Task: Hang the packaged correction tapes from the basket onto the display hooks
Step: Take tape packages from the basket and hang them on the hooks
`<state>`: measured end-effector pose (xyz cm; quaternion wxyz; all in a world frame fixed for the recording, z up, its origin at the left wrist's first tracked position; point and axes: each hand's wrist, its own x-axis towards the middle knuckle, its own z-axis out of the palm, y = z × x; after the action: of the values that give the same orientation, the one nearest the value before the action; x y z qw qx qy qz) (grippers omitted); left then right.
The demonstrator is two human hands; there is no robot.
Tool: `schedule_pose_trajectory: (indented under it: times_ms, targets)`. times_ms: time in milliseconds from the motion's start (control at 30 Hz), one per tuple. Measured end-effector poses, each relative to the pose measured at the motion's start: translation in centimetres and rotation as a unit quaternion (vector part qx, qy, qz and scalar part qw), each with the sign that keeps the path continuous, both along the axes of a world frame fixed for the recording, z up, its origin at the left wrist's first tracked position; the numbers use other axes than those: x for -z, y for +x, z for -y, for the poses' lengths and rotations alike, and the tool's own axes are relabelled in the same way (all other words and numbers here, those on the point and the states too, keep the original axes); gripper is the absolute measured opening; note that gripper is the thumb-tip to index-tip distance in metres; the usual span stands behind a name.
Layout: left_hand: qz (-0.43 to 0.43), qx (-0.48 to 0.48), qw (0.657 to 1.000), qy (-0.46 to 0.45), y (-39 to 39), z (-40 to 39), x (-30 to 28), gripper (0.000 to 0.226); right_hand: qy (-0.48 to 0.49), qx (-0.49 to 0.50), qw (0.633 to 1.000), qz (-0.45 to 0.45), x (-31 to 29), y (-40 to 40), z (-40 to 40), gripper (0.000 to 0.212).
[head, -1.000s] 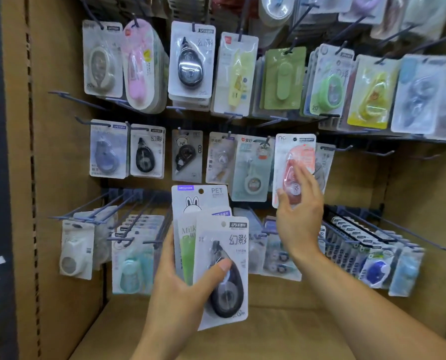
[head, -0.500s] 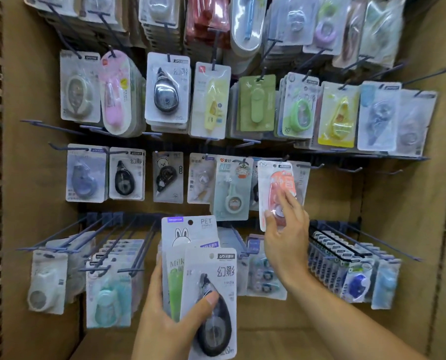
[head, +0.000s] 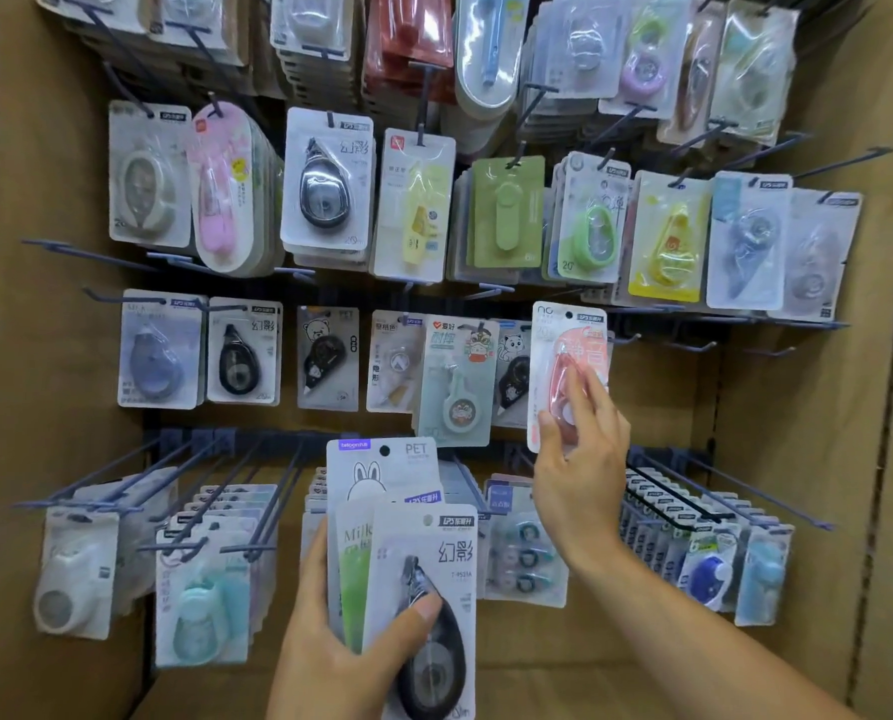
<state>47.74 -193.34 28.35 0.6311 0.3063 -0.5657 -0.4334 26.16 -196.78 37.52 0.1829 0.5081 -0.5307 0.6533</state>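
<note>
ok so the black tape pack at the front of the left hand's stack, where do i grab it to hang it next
Pinch the black tape pack by its flat right card edge beside the blister, coming from the right. The left hand thumb covers the lower left of the blister, the right side is bare, and the hang hole up top must stay free.

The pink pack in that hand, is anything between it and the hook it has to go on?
Nothing visible blocks it. The right hand holds the pink pack in front of the middle row. Its hole is at hook height. The hook itself can't be made out behind the card, so whether it's on yet is unclear. The cat pack hangs just left.
</note>
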Motion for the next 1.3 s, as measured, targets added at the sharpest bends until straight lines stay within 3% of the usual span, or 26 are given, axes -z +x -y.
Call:
schedule_pose_trajectory:
  times_ms: [100,267,567,733,833,900,1000,1167,1300]
  targets:
    - [0.0,0.003,1.0,-0.003,0.1,0.0,0.0,0.118,0.002,-0.004,1.0,0.008,0.3,0.0,0.0,0.055]
    - [0.006,0.001,1.0,-0.006,0.2,0.2,0.3,0.115,0.034,-0.025,0.999,0.017,0.1,-0.1,0.4,0.055]
    - [0.0,-0.009,1.0,-0.021,0.3,0.6,0.8,0.123,0.224,0.022,0.971,-0.079,-4.5,-4.8,8.7,0.055]
    - [-0.008,-0.003,1.0,-0.028,0.4,0.5,0.5,0.104,0.21,0.054,0.975,-0.05,-4.2,-4.3,9.1,0.055]
    - [-0.017,0.005,1.0,-0.02,0.5,0.3,0.6,0.108,0.111,-0.041,0.991,0.056,-2.3,-1.1,6.0,0.044]
    - [-0.026,0.018,0.999,-0.009,0.4,0.1,0.5,0.1,0.043,-0.131,0.984,0.112,0.0,1.9,1.8,0.033]
    - [-0.035,0.027,0.999,0.004,0.1,-0.2,0.2,0.094,0.024,-0.216,0.969,0.118,5.9,6.2,-4.6,0.03]
    - [-0.05,0.013,0.998,0.024,-0.4,-0.4,0.4,0.073,0.044,-0.26,0.963,0.048,13.7,10.2,-7.6,0.059]
    - [-0.058,0.018,0.998,0.032,-0.8,-0.7,0.5,0.079,0.078,-0.277,0.957,0.033,14.4,9.9,-7.9,0.079]
